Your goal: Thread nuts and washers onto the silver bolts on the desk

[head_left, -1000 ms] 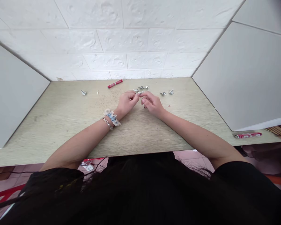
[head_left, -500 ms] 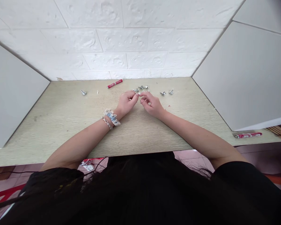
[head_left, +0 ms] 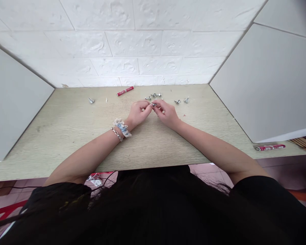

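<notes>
Between my fingertips is a small silvery screw [head_left: 154, 104], partly covered by the fingers. My left hand [head_left: 139, 111] pinches it from the left, thumb and forefinger closed on it. From the other side, the fingers of my right hand [head_left: 166, 112] close on the same screw. Just beyond the hands lie several loose metal screws [head_left: 156, 95], some with washers on them. Two more, a screw with a washer [head_left: 177, 101] and a second screw [head_left: 186, 100], rest to the right of my right hand. Another screw [head_left: 91, 100] lies far to the left.
A red tube [head_left: 125, 91] lies near the brick-patterned wall [head_left: 148, 64]. White panels stand left [head_left: 12, 109] and right [head_left: 262, 81] on the wooden table [head_left: 66, 136]. A second red tube [head_left: 270, 147] and some thin sticks [head_left: 304, 143] are at the right edge.
The screw between my fingertips now shows more clearly. My right fingers have come in closer around it; both forearms have barely moved.
</notes>
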The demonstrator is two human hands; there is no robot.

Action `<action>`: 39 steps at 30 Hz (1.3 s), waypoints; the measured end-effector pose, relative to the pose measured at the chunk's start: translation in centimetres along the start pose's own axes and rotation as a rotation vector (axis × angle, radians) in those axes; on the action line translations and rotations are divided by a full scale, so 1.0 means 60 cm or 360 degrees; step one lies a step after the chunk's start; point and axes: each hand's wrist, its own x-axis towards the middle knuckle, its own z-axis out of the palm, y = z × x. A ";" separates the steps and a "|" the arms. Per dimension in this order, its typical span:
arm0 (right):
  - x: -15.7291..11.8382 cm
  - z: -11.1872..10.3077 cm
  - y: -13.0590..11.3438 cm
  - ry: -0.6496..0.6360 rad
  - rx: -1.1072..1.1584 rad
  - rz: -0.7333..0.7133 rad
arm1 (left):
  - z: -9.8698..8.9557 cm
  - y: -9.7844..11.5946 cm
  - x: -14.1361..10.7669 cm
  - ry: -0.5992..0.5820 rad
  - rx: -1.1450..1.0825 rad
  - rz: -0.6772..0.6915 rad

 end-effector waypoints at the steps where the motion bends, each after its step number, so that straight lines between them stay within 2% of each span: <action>1: 0.000 0.000 0.000 -0.0014 0.0013 0.0005 | 0.000 -0.001 0.000 0.0002 0.0004 0.0008; 9: 0.002 -0.005 -0.007 -0.0105 0.0079 0.0120 | -0.001 0.001 -0.001 -0.0015 0.0029 0.0056; 16: 0.003 -0.009 -0.010 -0.0165 0.0107 0.0109 | -0.002 0.007 -0.001 -0.0045 0.0030 0.0052; 24: 0.000 -0.007 -0.008 -0.0150 0.0113 0.0200 | 0.000 0.002 0.001 0.0006 -0.0008 -0.0013; 34: -0.001 -0.002 -0.006 -0.0124 0.0014 0.0108 | 0.000 0.000 0.001 -0.0011 0.0026 -0.0063; 39: 0.001 -0.004 -0.007 -0.0161 0.0004 0.0132 | 0.000 -0.002 0.000 -0.0033 0.0053 -0.0047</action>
